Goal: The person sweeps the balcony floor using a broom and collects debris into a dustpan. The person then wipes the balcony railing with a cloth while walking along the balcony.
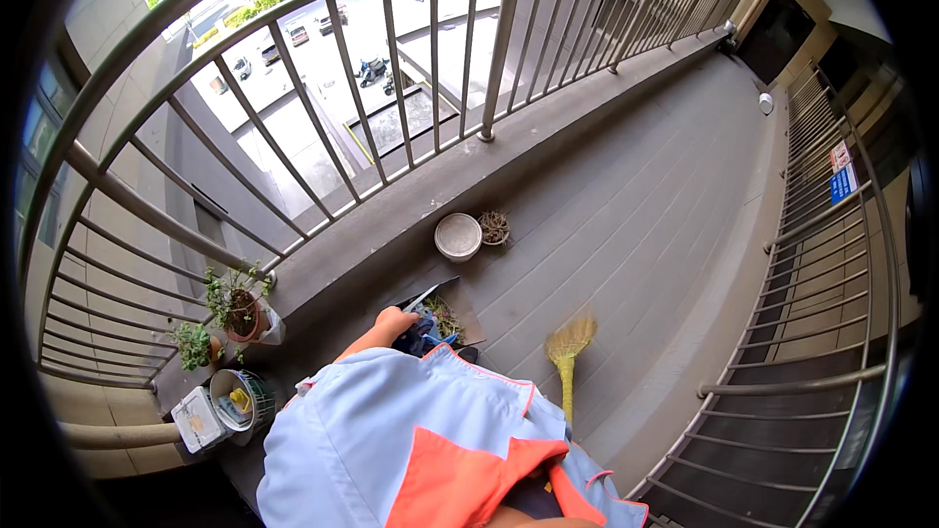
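My left hand is closed on a dark dustpan, near a pale strip along its side. Green and dry plant scraps lie in the pan, next to some dark blue material that I cannot make out. To the right, a yellow straw broom has its bristles on the tiled floor, pointing away from me. Its handle runs back behind my light blue and orange clothing, which also hides my right hand. Beyond the dustpan stand a round pale pot and a smaller pot of dry stems.
A metal railing on a low ledge borders the left side, and another railing runs along the right. Potted plants, a white box and a bucket stand at the left. A small white object lies far off.
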A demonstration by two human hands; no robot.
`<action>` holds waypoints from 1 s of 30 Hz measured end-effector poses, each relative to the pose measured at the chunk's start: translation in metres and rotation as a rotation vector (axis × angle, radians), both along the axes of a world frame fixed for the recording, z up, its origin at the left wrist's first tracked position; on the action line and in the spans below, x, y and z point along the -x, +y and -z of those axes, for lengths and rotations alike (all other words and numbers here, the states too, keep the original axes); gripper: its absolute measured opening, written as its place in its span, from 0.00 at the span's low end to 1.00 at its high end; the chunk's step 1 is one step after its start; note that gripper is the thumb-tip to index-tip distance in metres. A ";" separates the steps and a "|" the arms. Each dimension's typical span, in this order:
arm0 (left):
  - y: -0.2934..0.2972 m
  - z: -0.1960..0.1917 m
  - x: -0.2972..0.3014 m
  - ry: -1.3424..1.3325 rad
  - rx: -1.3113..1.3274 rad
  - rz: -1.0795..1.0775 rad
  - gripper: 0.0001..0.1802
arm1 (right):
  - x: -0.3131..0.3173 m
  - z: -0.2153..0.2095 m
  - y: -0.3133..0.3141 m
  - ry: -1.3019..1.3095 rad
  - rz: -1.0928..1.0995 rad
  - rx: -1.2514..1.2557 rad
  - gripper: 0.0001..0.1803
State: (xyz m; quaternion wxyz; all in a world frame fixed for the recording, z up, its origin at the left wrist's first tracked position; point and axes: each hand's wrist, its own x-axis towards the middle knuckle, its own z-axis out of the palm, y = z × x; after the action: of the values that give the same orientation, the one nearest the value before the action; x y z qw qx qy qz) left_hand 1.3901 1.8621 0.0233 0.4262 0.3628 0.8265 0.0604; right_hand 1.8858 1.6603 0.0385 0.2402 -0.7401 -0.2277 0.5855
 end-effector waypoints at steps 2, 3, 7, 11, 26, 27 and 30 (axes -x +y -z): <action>0.024 0.011 -0.011 -0.061 0.004 -0.042 0.25 | -0.019 -0.017 0.031 -0.024 -0.021 0.020 0.06; 0.037 0.001 -0.025 -0.052 0.020 -0.020 0.25 | -0.031 -0.022 0.046 -0.037 -0.029 0.028 0.06; 0.071 0.005 -0.067 -0.023 -0.005 -0.028 0.23 | -0.076 -0.032 0.095 -0.049 -0.074 0.052 0.06; 0.099 0.003 -0.111 0.012 -0.004 -0.080 0.24 | -0.132 -0.026 0.158 0.009 -0.106 0.038 0.06; 0.196 -0.004 -0.221 -0.060 -0.045 -0.498 0.19 | -0.272 -0.066 0.450 0.023 -0.349 0.119 0.18; 0.196 -0.002 -0.227 -0.069 -0.053 -0.509 0.19 | -0.277 -0.061 0.461 0.022 -0.363 0.132 0.18; 0.206 0.005 -0.245 -0.146 -0.056 -0.632 0.18 | -0.283 -0.048 0.507 -0.163 -0.546 0.046 0.19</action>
State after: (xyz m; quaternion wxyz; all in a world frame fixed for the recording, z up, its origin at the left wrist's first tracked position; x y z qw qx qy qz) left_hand 1.6349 2.0678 0.0185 0.4342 0.0945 0.8636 0.2382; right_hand 2.1688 2.1671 0.0865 0.0378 -0.7013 -0.4239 0.5719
